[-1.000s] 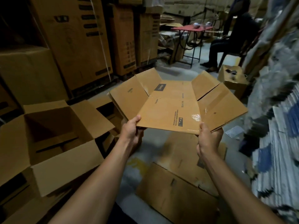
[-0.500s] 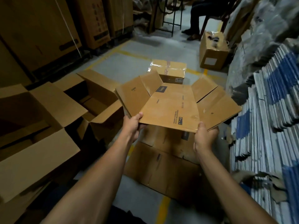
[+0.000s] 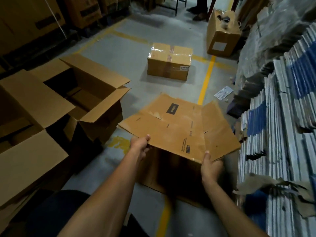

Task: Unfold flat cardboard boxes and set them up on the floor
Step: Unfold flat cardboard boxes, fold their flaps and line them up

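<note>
I hold a brown cardboard box [image 3: 177, 129] low over the floor, its flaps spread outward and a dark label on its top face. My left hand [image 3: 141, 145] grips its near left corner, thumb on top. My right hand [image 3: 211, 164] grips the near right corner, thumb on top and fingers beneath. The box's near side drops dark below the top face. Flat cardboard [image 3: 153, 178] lies on the floor underneath it.
Set-up boxes with open flaps stand at left [image 3: 95, 100] and far left [image 3: 25, 117]. A taped box [image 3: 169, 61] sits ahead on the floor, another open box [image 3: 222, 36] at back right. Stacked blue-white bundles [image 3: 282, 134] line the right side. A person's feet [image 3: 198, 12] show at the back.
My view has tilted down toward the floor. Both hands have lowered the box toward the floor, and its body has started to open below the top face.
</note>
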A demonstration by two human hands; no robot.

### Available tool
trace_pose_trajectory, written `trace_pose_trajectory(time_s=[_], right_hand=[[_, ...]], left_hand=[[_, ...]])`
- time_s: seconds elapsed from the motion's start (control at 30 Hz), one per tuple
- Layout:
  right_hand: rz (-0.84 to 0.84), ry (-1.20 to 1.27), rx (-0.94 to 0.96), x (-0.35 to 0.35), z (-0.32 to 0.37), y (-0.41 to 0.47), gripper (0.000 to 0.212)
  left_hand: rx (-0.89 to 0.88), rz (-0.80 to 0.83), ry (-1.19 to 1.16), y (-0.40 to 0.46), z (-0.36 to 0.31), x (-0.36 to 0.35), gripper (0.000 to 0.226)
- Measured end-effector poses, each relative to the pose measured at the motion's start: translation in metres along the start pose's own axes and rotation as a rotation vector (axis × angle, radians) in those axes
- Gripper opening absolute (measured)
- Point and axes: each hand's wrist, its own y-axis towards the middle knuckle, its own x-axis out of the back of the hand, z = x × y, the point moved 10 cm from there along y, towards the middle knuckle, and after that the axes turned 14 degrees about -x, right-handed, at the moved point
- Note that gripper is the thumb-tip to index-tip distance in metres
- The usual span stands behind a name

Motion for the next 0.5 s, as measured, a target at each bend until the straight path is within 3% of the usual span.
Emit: trace_pose_trajectory(time_s=[0.1,0.2,0.33,0.43,0.5], right_hand=[[0.104,0.108,-0.068,-0.011,-0.046,0.004,0.053],[0.242,0.358,-0.401,-0.028,-0.108,0.012,0.059],[0.395,0.360,-0.788,-0.052,-0.175,0.013,0.064],[0.425,0.469,-0.916,-0.064,-0.200,0.013,0.042],[0.406,0.530,-0.950,-0.065,-0.211,0.017,0.043]], left_hand=[[0.120,0.012,0.036,0.008,0.034,0.012,0.019],[0.184,-0.019,0.110,0.006,0.060,0.031,0.013],[0.227,-0.058,0.147,0.005,0.093,0.049,0.030],[0.294,-0.007,0.181,-0.002,0.111,0.058,0.032],[0.296,0.012,0.158,-0.003,0.113,0.062,0.027]])
